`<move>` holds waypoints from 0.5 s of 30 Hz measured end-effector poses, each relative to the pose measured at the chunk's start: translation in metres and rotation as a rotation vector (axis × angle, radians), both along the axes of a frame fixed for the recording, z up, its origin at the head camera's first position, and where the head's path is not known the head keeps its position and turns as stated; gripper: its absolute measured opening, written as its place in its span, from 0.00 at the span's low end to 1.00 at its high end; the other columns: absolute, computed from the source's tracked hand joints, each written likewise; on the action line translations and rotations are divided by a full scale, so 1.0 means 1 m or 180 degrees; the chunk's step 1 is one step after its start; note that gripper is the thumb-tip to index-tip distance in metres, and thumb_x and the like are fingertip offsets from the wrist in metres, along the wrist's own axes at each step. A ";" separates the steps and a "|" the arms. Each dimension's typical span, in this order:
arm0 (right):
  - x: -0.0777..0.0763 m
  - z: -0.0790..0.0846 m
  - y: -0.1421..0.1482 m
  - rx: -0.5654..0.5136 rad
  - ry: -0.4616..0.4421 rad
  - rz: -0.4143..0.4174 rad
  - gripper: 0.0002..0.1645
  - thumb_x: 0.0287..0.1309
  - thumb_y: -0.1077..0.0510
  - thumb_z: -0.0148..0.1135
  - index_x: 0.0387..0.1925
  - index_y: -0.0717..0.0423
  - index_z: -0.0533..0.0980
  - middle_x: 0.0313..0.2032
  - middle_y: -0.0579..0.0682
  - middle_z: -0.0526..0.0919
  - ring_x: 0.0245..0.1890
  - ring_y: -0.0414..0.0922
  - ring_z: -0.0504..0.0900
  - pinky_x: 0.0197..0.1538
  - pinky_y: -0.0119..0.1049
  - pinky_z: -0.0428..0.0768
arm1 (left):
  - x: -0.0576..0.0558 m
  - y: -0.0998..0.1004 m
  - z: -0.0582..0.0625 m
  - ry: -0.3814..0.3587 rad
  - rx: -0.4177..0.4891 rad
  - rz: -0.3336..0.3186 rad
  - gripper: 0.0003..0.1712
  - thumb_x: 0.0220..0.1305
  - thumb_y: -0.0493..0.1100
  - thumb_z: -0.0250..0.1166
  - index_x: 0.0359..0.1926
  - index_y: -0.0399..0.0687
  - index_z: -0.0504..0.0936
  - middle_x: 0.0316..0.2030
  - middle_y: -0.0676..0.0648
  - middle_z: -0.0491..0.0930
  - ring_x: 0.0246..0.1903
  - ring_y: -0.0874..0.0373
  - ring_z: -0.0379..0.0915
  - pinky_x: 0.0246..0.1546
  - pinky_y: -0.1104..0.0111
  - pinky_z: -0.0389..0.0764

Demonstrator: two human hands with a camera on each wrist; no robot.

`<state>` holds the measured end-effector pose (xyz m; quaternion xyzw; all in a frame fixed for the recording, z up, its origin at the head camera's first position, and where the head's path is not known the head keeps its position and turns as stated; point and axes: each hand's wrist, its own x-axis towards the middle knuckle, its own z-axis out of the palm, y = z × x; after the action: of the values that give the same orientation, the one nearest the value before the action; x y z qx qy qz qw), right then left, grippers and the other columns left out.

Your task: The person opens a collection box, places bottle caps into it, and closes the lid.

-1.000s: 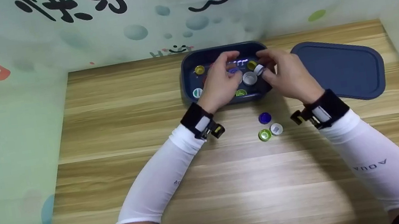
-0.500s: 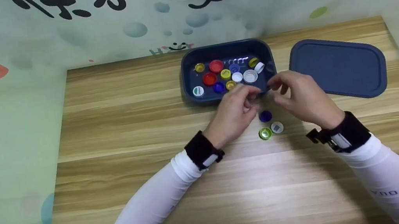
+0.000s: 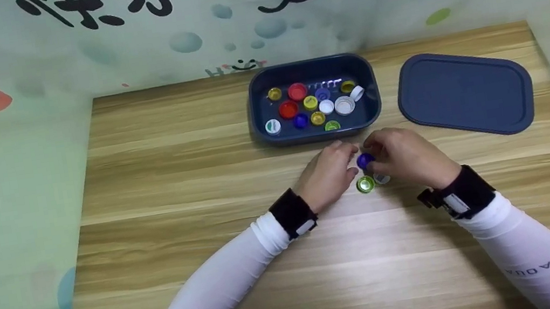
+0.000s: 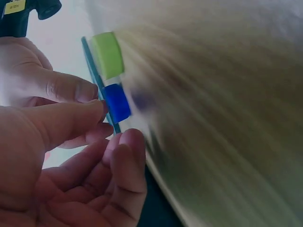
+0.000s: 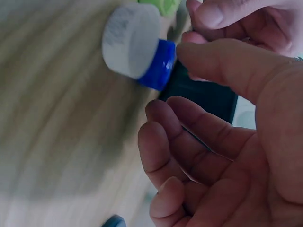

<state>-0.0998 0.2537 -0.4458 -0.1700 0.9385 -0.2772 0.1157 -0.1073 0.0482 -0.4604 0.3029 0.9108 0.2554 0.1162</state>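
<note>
A dark blue rectangular plastic box with rounded corners (image 3: pixel 263 138) sits uncovered at the back of the wooden desk (image 3: pixel 160 188). Loose round plastic caps lie across its floor: two red caps (image 3: pixel 288 109), several yellow and gold caps (image 3: pixel 310 103), a violet-blue cap (image 3: pixel 322 94), a deep blue cap (image 3: pixel 300 120), a lime-green cap by the front wall (image 3: pixel 332 125), a white cap with a green mark (image 3: pixel 273 126) and more white caps (image 3: pixel 344 105), one of them tilted. The matching dark blue lid (image 3: pixel 465 94) lies flat, apart from the box on its right.

In front of the box, a glossy, saturated-blue round plastic cap (image 3: pixel 364 161) rests on the desk between the hands. Beside it lie a bright green cap with a pale centre (image 3: pixel 365 184) and a white cap with grey marking (image 5: pixel 131 41), partly hidden in the head view. The right hand (image 3: pixel 409 156) has its fingers loosely bent around the saturated-blue cap, without a visible grip; contact is unclear. The left hand (image 3: pixel 326 175) is relaxed close by, holding nothing.
</note>
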 end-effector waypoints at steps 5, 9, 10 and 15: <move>0.002 -0.006 -0.002 -0.0011 0.0009 0.0014 0.18 0.57 0.63 0.76 0.49 0.65 0.83 0.41 0.57 0.87 0.41 0.54 0.85 0.49 0.52 0.82 | 0.001 0.005 -0.004 0.0009 -0.0101 0.0029 0.16 0.72 0.41 0.71 0.58 0.44 0.85 0.50 0.47 0.84 0.52 0.56 0.81 0.54 0.65 0.81; 0.003 -0.009 -0.004 -0.0052 0.0032 0.0025 0.17 0.56 0.64 0.76 0.48 0.65 0.83 0.40 0.57 0.87 0.41 0.54 0.85 0.49 0.51 0.83 | 0.001 0.008 -0.006 0.0040 -0.0146 0.0101 0.11 0.73 0.42 0.70 0.53 0.44 0.86 0.46 0.49 0.83 0.48 0.57 0.81 0.51 0.65 0.82; 0.003 -0.009 -0.004 -0.0067 0.0031 0.0026 0.17 0.56 0.64 0.76 0.48 0.65 0.83 0.40 0.57 0.87 0.41 0.54 0.85 0.50 0.52 0.83 | 0.001 0.008 -0.006 0.0038 -0.0146 0.0111 0.10 0.73 0.42 0.70 0.52 0.44 0.86 0.46 0.49 0.83 0.48 0.57 0.81 0.50 0.65 0.82; 0.006 -0.008 -0.006 -0.0119 0.0018 -0.0008 0.17 0.57 0.64 0.76 0.48 0.65 0.83 0.40 0.57 0.87 0.42 0.54 0.85 0.50 0.52 0.84 | 0.001 0.008 -0.006 -0.0028 -0.0071 0.0138 0.09 0.73 0.40 0.69 0.51 0.44 0.85 0.46 0.49 0.83 0.48 0.57 0.80 0.50 0.66 0.81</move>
<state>-0.0942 0.2479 -0.4542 -0.1718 0.9337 -0.2943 0.1095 -0.1062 0.0560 -0.4661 0.2807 0.9194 0.2489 0.1179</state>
